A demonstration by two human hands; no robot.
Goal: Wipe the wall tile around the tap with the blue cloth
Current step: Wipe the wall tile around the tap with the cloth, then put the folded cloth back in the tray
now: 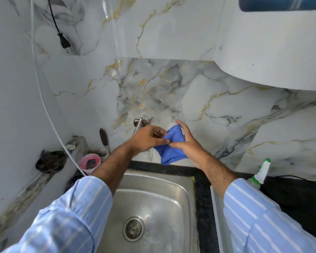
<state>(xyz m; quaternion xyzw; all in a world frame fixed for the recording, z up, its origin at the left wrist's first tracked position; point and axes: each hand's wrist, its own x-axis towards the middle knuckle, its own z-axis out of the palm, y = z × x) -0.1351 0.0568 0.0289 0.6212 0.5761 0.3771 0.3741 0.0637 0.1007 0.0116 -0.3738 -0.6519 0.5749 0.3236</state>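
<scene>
Both hands held the small blue microfibre cloth (171,145) above the steel sink (153,207), beside the chrome wall tap (140,123): left hand (148,139) fingers pinching an edge, right hand (185,141) cupping it, probably folding a wiping pad.

blue cloth (171,147): bunched, folded, held in the air above the sink's back edge, hanging down | wall tile (171,88): white marble, grey and gold veins | tap (139,123): chrome, mounted on tile, left of cloth
</scene>
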